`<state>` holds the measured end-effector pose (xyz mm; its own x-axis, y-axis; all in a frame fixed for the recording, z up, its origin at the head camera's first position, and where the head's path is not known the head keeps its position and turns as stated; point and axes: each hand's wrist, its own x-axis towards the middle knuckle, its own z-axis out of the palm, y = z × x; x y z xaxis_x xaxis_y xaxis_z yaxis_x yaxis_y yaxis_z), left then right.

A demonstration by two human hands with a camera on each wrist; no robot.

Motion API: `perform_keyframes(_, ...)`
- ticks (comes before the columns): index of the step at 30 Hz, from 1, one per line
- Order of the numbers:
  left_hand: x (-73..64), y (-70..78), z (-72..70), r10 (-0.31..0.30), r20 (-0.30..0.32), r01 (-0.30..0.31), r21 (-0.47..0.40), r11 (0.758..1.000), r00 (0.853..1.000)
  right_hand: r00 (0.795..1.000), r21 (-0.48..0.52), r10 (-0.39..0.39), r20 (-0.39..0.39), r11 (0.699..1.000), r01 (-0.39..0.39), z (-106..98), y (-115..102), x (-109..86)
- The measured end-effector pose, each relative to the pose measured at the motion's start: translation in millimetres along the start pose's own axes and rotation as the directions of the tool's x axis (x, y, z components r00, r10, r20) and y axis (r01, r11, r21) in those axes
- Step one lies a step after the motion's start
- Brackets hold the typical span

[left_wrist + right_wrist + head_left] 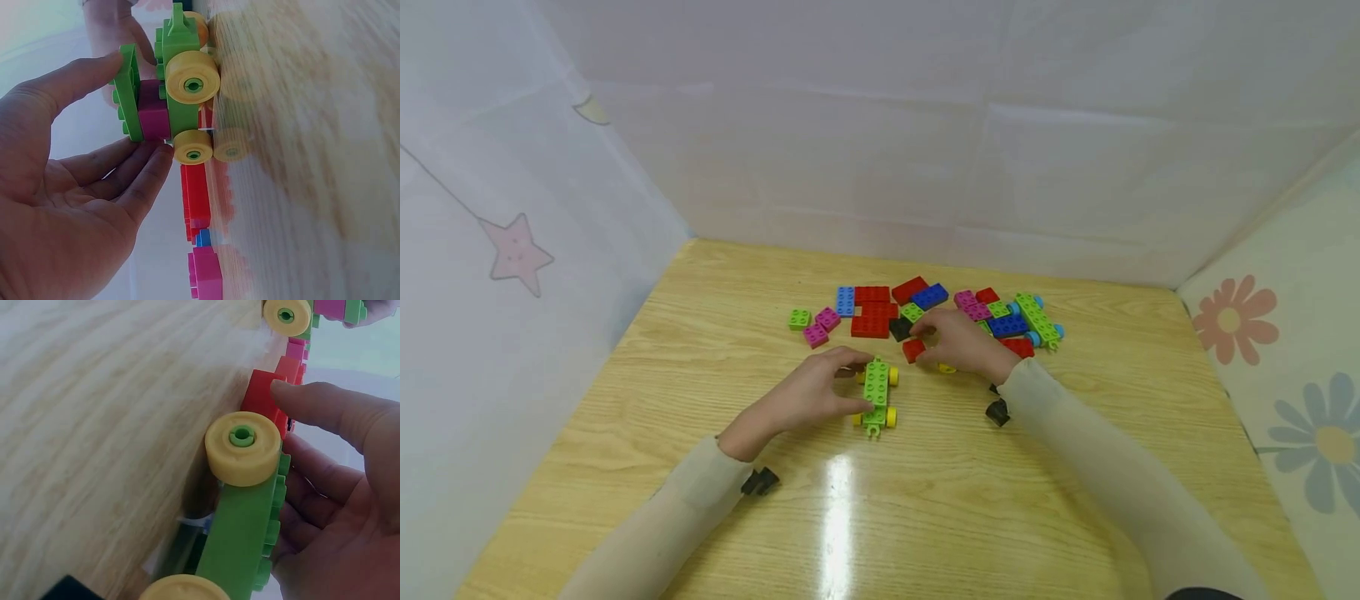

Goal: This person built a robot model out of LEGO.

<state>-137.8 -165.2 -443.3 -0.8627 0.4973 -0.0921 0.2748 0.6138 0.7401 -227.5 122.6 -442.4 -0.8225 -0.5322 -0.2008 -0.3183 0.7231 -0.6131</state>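
My left hand (805, 393) holds a small toy car (876, 387), a green base with yellow wheels. In the left wrist view, a magenta brick (154, 109) sits on the base under a green plate (127, 94). The thumb presses the plate's edge, while the fingertips meet the brick from the other side. Thumb and fingers of my right hand (964, 340) pinch a red brick (913, 350) low at the table. Beneath that palm is a second green car base (240, 534) with yellow wheels, mostly hidden in the head view.
Several red bricks (871, 325) lie beyond the hands, beside a light blue brick (846, 302). Magenta bricks (817, 335) and a lime brick (800, 319) lie left. Farther right stands a lime car base (1037, 318) with blue wheels. A pale cloth wall (880, 167) borders the table.
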Motion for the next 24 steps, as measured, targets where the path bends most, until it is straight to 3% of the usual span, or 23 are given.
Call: perform_keyframes(24, -1.4, -0.2, 0.2, -0.007, -0.008, 0.007, -0.009, 1.0, 1.0, 0.998, 0.03, 0.042, -0.043, 0.999, -0.041, -0.1, -4.3, -5.5)
